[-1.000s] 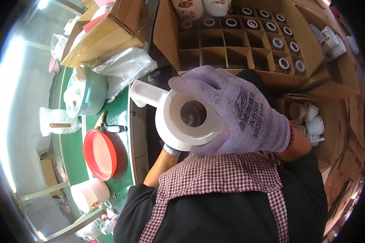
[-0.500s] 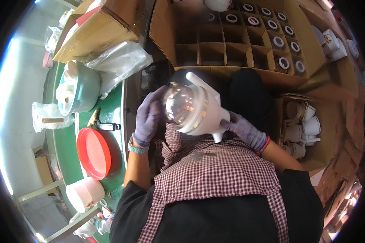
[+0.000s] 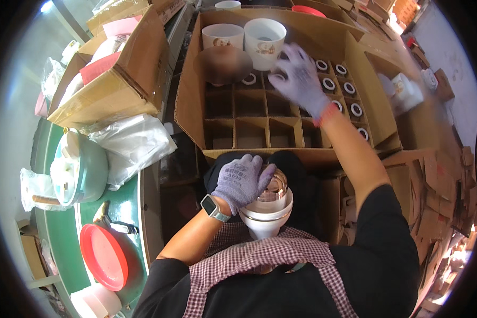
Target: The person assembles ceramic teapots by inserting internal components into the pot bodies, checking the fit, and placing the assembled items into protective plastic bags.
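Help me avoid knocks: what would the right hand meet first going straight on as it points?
The right hand would probably meet the nearer white printed cup; depth is unclear, so they may be touching.

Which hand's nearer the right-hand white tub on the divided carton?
Right. The right hand is at the white tub's right side, contact unclear; the left hand is farther, closer to the body, against the clear-domed white vessel.
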`<move>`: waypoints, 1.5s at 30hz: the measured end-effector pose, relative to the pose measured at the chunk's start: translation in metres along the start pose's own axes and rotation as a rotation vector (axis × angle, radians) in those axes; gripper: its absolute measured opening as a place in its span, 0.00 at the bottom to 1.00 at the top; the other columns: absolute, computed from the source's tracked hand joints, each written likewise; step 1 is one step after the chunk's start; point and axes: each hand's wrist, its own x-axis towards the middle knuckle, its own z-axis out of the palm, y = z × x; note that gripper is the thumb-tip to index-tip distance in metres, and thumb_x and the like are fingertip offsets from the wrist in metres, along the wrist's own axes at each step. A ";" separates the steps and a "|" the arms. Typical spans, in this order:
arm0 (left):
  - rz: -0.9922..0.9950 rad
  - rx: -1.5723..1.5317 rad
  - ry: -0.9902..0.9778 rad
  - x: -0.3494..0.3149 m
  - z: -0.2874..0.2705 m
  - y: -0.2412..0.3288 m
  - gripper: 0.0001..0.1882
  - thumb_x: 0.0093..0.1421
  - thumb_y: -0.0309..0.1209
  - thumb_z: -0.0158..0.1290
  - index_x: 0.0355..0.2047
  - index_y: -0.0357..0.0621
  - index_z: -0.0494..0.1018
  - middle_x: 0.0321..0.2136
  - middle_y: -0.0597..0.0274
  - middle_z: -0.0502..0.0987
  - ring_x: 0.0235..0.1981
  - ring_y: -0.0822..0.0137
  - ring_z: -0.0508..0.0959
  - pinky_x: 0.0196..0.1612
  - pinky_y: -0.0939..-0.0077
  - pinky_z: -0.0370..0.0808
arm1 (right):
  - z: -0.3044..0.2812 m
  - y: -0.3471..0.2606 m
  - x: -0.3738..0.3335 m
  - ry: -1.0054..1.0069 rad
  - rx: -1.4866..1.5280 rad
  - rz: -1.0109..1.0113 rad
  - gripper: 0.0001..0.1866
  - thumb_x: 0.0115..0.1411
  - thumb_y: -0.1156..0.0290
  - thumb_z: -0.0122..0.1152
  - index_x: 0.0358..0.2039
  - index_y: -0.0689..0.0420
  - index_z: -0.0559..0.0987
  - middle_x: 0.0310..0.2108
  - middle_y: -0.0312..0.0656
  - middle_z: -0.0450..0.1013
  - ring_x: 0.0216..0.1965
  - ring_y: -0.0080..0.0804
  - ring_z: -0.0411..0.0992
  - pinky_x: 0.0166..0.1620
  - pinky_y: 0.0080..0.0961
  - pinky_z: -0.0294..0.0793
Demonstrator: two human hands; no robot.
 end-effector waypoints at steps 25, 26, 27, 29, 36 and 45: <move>0.434 -0.277 0.678 0.015 0.017 -0.049 0.21 0.71 0.38 0.47 0.56 0.36 0.70 0.48 0.43 0.76 0.48 0.52 0.79 0.51 0.64 0.77 | -0.034 -0.101 -0.142 -0.050 1.150 0.407 0.23 0.61 0.59 0.70 0.55 0.53 0.80 0.62 0.50 0.69 0.60 0.44 0.71 0.63 0.38 0.71; 0.316 -0.447 0.588 0.005 0.024 -0.043 0.23 0.72 0.42 0.44 0.56 0.36 0.70 0.49 0.44 0.76 0.48 0.54 0.79 0.52 0.65 0.77 | -0.045 -0.111 -0.147 -0.043 1.205 0.480 0.19 0.58 0.56 0.73 0.46 0.52 0.85 0.58 0.48 0.73 0.59 0.43 0.72 0.61 0.39 0.73; 0.190 -0.607 0.498 -0.009 0.029 -0.035 0.26 0.73 0.47 0.42 0.57 0.35 0.69 0.49 0.46 0.77 0.49 0.57 0.79 0.53 0.66 0.77 | -0.056 -0.118 -0.151 -0.071 1.161 0.461 0.20 0.57 0.55 0.74 0.46 0.52 0.85 0.57 0.48 0.74 0.59 0.44 0.72 0.61 0.40 0.74; -0.025 -1.115 0.414 -0.021 0.036 -0.020 0.32 0.73 0.54 0.38 0.58 0.37 0.69 0.51 0.50 0.76 0.51 0.62 0.78 0.54 0.69 0.75 | -0.070 -0.128 -0.157 -0.126 1.071 0.415 0.22 0.55 0.53 0.75 0.46 0.52 0.85 0.54 0.46 0.76 0.58 0.44 0.72 0.60 0.40 0.74; 0.051 -1.107 0.461 -0.024 0.045 -0.022 0.34 0.68 0.57 0.42 0.59 0.40 0.68 0.53 0.51 0.75 0.51 0.60 0.76 0.56 0.68 0.73 | -0.078 -0.138 -0.164 -0.025 0.951 0.339 0.23 0.53 0.52 0.78 0.45 0.51 0.86 0.50 0.44 0.78 0.53 0.44 0.75 0.56 0.42 0.77; -0.061 -1.089 0.288 -0.020 0.042 -0.029 0.28 0.69 0.50 0.44 0.57 0.38 0.70 0.48 0.50 0.76 0.48 0.59 0.77 0.54 0.68 0.73 | -0.061 -0.134 -0.183 -0.005 1.125 0.528 0.21 0.57 0.53 0.73 0.45 0.52 0.86 0.46 0.44 0.79 0.51 0.42 0.76 0.55 0.36 0.78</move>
